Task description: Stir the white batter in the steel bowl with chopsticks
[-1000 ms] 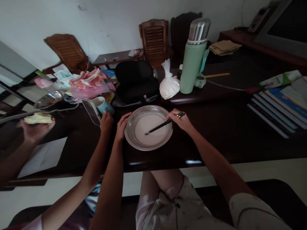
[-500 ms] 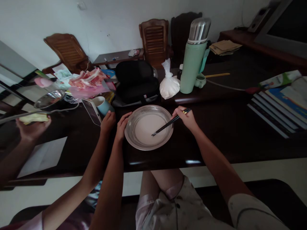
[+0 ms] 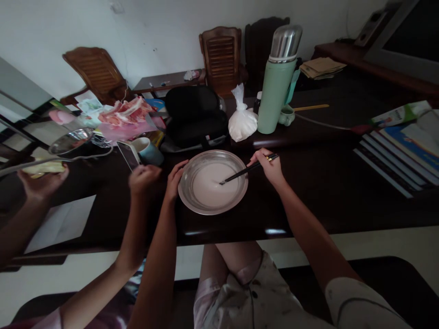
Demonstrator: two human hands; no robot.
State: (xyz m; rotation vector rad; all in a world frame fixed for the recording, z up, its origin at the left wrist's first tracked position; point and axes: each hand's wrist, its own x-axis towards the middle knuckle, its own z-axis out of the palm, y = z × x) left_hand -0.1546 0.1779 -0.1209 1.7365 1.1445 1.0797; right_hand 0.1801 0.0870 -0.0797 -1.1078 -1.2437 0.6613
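Note:
A wide metal bowl (image 3: 184, 194) with pale, milky batter (image 3: 207, 183) in it stands near the table's front edge. My left hand (image 3: 174, 179) grips the bowl's left side, fingers along the rim. Between the fingers of my right hand (image 3: 269, 167), at the bowl's right, is a pair of black chopsticks (image 3: 245, 171) with gold bands. Their tips dip into the batter near the middle of the bowl. Behind the bowl sits a knotted clear bag of white powder (image 3: 242, 123), beside a green thermos (image 3: 276, 96) with a steel cap.
To my left another person's hand (image 3: 142, 178) is near a propped phone (image 3: 129, 155) and a blue mug (image 3: 151, 151). Further left, a hand (image 3: 44, 183) holds something yellow. Raw meat (image 3: 126, 112), a black bag (image 3: 195, 114) and stacked books (image 3: 394, 160) lie around.
The chopstick tips have moved slightly away from me through the batter, and my right hand has shifted a little right. The neighbour's hand has moved left, toward the phone's front.

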